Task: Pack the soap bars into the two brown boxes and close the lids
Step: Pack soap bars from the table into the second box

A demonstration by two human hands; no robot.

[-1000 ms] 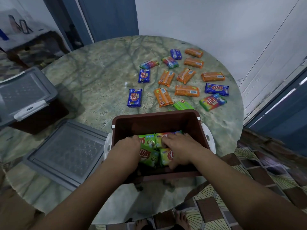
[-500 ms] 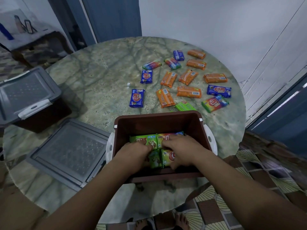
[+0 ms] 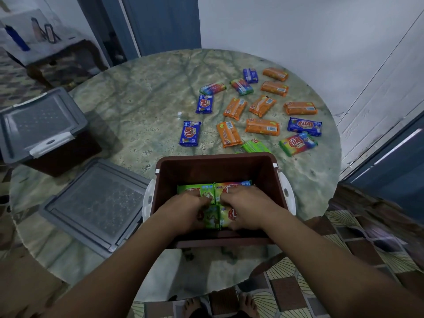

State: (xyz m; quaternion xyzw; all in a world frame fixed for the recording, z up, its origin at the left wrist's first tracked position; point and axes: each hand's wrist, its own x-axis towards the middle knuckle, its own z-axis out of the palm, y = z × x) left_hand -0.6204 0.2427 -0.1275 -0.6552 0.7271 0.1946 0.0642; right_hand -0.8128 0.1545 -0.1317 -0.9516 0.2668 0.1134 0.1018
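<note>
The round marble table (image 3: 137, 92) fills most of the view; its far left half lies bare, while its near edge curves just below the open brown box (image 3: 218, 166), which sits close to that edge with little tabletop left in front. A second brown box (image 3: 68, 154) stands at the table's left rim with its grey lid on and a white latch showing. A loose grey lid (image 3: 96, 205) lies flat between the two boxes, its right corner touching the open box's white side handle.

Both hands are down inside the open box, on the green soap bars (image 3: 195, 190) packed in its bottom. The left hand (image 3: 185, 210) lies knuckles-up with fingers bent onto the bars; the right hand (image 3: 247, 207) does the same beside it, fingertips nearly meeting. Whether either pinches a bar, I cannot tell.

Since half a second ago the left hand has slid a little further toward the right one, covering more of the near bars; nothing on the table has shifted.

Beyond the box, loose soap bars (image 3: 261, 127) in orange, blue, green and rainbow wrappers lie scattered over the table's right half, one green bar just beside the box's far wall.
</note>
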